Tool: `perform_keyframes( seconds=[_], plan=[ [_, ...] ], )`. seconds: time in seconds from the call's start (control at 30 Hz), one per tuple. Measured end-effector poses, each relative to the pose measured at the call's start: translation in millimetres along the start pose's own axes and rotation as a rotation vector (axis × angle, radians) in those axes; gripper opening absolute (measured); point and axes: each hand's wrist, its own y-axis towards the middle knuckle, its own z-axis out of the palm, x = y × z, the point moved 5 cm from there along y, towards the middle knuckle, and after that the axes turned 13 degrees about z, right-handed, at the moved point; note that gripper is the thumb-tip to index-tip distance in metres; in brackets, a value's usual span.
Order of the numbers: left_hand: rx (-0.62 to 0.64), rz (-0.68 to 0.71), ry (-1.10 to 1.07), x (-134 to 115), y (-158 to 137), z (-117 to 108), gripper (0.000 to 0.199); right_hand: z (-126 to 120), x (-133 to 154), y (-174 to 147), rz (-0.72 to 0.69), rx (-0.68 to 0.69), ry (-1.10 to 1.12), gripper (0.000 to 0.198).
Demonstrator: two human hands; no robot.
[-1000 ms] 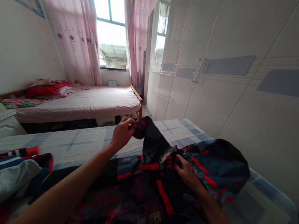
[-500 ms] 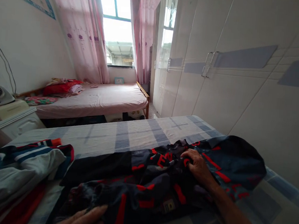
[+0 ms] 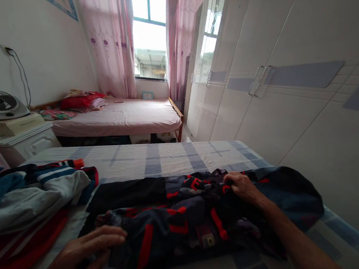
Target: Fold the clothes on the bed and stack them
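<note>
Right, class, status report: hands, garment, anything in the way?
Left hand on garment, left end; right hand on its far edge. Garment rumpled on checked sheet. Clothes pile beside it, not atop.

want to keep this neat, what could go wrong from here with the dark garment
The dark garment lies rumpled under the left hand and right hand, so creases might get pressed in. Its right end seems to reach the edge of the bed and could slip over. The clothes pile lies close on the left, so a sideways pull might snag it.
</note>
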Motion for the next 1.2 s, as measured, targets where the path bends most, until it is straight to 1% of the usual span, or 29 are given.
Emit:
perform_keyframes(
  seconds=[0.07,0.13,0.2,0.27,0.33,0.4,0.47,0.53,0.6,0.7,0.77,0.8,0.87,0.93,1.0,1.03,1.1,1.2],
  plan=[
    [-0.094,-0.11,0.088,19,2,-12,0.027,-3,-13,5,0.155,-0.048,0.055,0.034],
    [-0.166,-0.236,0.209,44,4,-23,0.032,-5,-23,13,0.314,-0.086,0.043,0.034],
    [-0.163,-0.328,0.308,68,6,-22,0.042,-3,-27,23,0.398,-0.087,0.003,0.039],
    [-0.108,-0.34,0.358,83,7,-9,0.05,2,-26,34,0.414,-0.067,-0.011,0.037],
    [-0.029,-0.312,0.399,91,5,11,0.052,5,-24,46,0.396,-0.056,-0.007,0.026],
    [0.08,-0.314,0.432,95,-1,33,0.053,5,-24,55,0.384,-0.091,0.014,0.022],
    [0.184,-0.378,0.424,99,-11,49,0.054,7,-28,62,0.412,-0.152,0.034,0.027],
    [0.245,-0.455,0.392,102,-19,57,0.056,13,-34,66,0.458,-0.19,0.04,0.027],
    [0.267,-0.505,0.375,104,-23,59,0.058,22,-37,65,0.487,-0.204,0.036,0.022],
    [0.285,-0.524,0.366,106,-23,59,0.058,26,-36,59,0.479,-0.246,0.042,0.022],
    [0.28,-0.527,0.338,106,-22,56,0.059,19,-32,50,0.434,-0.278,0.051,0.029],
    [0.262,-0.53,0.314,105,-21,53,0.059,14,-30,45,0.389,-0.282,0.06,0.034],
    [0.172,-0.531,0.276,99,-17,42,0.059,6,-23,33,0.242,-0.255,0.106,0.043],
    [0.051,-0.502,0.243,85,-10,28,0.055,4,-17,20,0.083,-0.199,0.186,0.047],
    [-0.015,-0.464,0.177,66,0,19,0.049,8,-16,8,0.006,-0.163,0.259,0.05],
    [-0.012,-0.453,0.123,57,6,18,0.047,12,-17,4,0.008,-0.164,0.281,0.05],
    [0.036,-0.457,0.005,43,20,24,0.048,20,-20,0,0.03,-0.19,0.31,0.046],
    [0.136,-0.495,-0.084,31,38,36,0.054,27,-22,-2,0.038,-0.232,0.342,0.032]
  ],
)
